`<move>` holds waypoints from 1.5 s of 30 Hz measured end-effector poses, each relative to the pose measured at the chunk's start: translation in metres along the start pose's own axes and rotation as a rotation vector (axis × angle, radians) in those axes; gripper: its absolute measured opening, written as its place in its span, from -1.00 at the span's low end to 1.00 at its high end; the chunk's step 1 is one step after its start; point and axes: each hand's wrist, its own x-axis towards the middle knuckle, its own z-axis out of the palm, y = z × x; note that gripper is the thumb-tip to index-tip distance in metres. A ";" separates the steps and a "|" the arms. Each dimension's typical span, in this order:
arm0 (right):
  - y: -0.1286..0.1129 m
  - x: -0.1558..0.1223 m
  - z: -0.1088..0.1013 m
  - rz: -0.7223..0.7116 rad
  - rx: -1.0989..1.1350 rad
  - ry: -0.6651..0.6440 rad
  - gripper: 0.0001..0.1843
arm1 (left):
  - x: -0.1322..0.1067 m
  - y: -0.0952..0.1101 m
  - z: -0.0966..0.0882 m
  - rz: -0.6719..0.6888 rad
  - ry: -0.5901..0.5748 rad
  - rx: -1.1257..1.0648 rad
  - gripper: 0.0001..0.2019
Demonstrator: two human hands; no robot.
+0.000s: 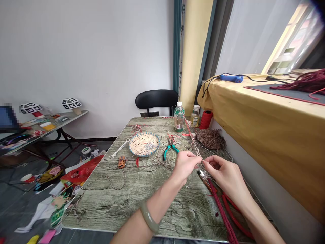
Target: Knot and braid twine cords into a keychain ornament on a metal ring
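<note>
My left hand (187, 165) and my right hand (223, 171) meet fingertip to fingertip over the right side of the table, both pinching thin pale cord (195, 145). That cord runs up toward a bottle with a white cap (179, 118), red strands beside it. Below my hands lies a dark red yarn bundle (222, 211) reaching the near edge. Left of my left hand are teal-handled pliers (170, 149). The exact crossing of the cord between my fingers is too small to make out.
A woven basket (143, 144) with small beads and an orange toy car (122, 162) sit left on the table (152, 203). At the back right stand a red thread spool (206, 119) and a brown cord coil (211, 138). A yellow-covered ledge (254, 122) borders the right.
</note>
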 end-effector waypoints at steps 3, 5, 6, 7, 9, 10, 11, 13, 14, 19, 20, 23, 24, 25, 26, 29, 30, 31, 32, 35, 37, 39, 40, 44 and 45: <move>0.000 0.000 0.002 0.020 0.040 -0.021 -0.80 | 0.002 -0.004 0.000 0.048 0.041 0.042 -0.88; 0.001 0.003 0.003 0.029 0.106 -0.078 -0.78 | 0.004 -0.006 -0.001 0.067 0.046 0.050 -0.87; 0.003 0.005 0.004 0.028 0.153 -0.114 -0.76 | 0.004 -0.007 -0.002 0.072 0.041 0.048 -0.87; 0.004 0.006 0.004 0.025 0.206 -0.146 -0.74 | 0.005 -0.007 -0.002 0.072 0.034 0.042 -0.87; 0.007 0.010 0.006 0.026 0.308 -0.189 -0.68 | 0.004 -0.006 -0.003 0.066 0.011 0.018 -0.88; 0.009 0.011 0.006 0.035 0.350 -0.201 -0.65 | 0.003 -0.005 -0.003 0.059 -0.004 0.002 -0.88; 0.011 0.012 0.007 0.049 0.387 -0.212 -0.63 | 0.002 -0.003 -0.003 0.051 -0.020 -0.016 -0.88; 0.013 0.013 0.008 0.084 0.449 -0.246 -0.62 | -0.001 0.000 -0.004 0.037 -0.054 -0.047 -0.88; 0.014 0.012 0.008 0.098 0.477 -0.271 -0.60 | -0.002 0.001 -0.005 0.033 -0.069 -0.056 -0.87; 0.013 0.011 0.008 0.178 0.580 -0.362 -0.59 | -0.001 0.000 -0.011 0.065 -0.096 -0.030 -0.85; 0.013 0.011 0.008 0.198 0.590 -0.353 -0.62 | 0.000 -0.001 -0.013 0.076 -0.090 -0.009 -0.85; 0.015 0.012 0.010 0.268 0.609 -0.297 -0.68 | 0.004 -0.004 -0.015 0.091 -0.062 0.078 -0.87; 0.015 0.012 0.011 0.295 0.613 -0.282 -0.69 | 0.005 -0.004 -0.016 0.093 -0.055 0.107 -0.88; 0.015 0.013 0.012 0.321 0.619 -0.275 -0.69 | 0.005 -0.005 -0.016 0.095 -0.050 0.133 -0.89; 0.015 0.014 0.013 0.346 0.628 -0.277 -0.68 | 0.004 -0.004 -0.016 0.095 -0.047 0.155 -0.90; 0.014 0.016 0.015 0.405 0.664 -0.325 -0.62 | 0.001 -0.003 -0.016 0.086 -0.041 0.192 -0.93; 0.013 0.017 0.016 0.418 0.680 -0.349 -0.62 | 0.000 -0.003 -0.016 0.076 -0.035 0.194 -0.93; 0.012 0.018 0.016 0.433 0.696 -0.368 -0.62 | -0.001 -0.003 -0.017 0.060 -0.028 0.191 -0.93; 0.011 0.019 0.016 0.450 0.713 -0.387 -0.64 | -0.002 -0.003 -0.017 0.039 -0.024 0.185 -0.93; 0.010 0.020 0.017 0.489 0.734 -0.422 -0.69 | -0.002 -0.004 -0.020 -0.032 -0.018 0.168 -0.90; 0.009 0.020 0.016 0.498 0.710 -0.392 -0.71 | 0.000 -0.005 -0.022 -0.070 -0.010 0.151 -0.89; 0.008 0.019 0.014 0.505 0.668 -0.349 -0.72 | 0.002 -0.004 -0.023 -0.124 -0.018 0.116 -0.88; 0.007 0.018 0.014 0.509 0.650 -0.339 -0.73 | 0.004 -0.004 -0.023 -0.154 -0.030 0.092 -0.88; 0.009 0.018 0.012 0.478 0.560 -0.378 -0.70 | 0.008 -0.003 -0.022 -0.221 -0.067 -0.031 -0.89; 0.010 0.019 0.012 0.460 0.529 -0.385 -0.69 | 0.009 -0.002 -0.021 -0.230 -0.069 -0.061 -0.89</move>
